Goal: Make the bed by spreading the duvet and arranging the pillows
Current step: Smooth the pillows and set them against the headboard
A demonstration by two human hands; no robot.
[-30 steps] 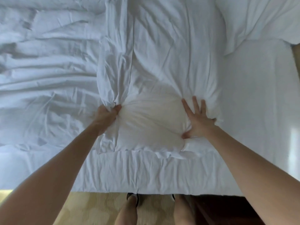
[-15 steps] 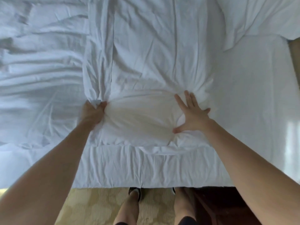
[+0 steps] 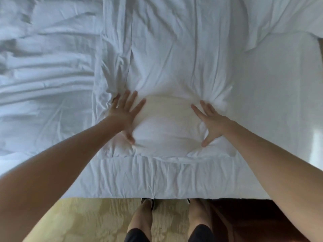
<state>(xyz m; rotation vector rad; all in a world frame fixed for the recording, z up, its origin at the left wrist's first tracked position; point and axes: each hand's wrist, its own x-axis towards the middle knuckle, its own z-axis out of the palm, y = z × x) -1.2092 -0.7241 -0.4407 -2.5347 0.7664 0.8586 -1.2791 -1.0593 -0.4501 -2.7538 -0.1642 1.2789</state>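
Both hands lie flat, fingers spread, on the white pillow [image 3: 167, 95] — left hand [image 3: 125, 116] at 9 o'clock, right hand [image 3: 212, 122] at 3.

White pillow [image 3: 174, 70] is lying flat near the bed's front edge, wrinkled; rumpled white duvet [image 3: 47, 75] is lying at its 9 o'clock.
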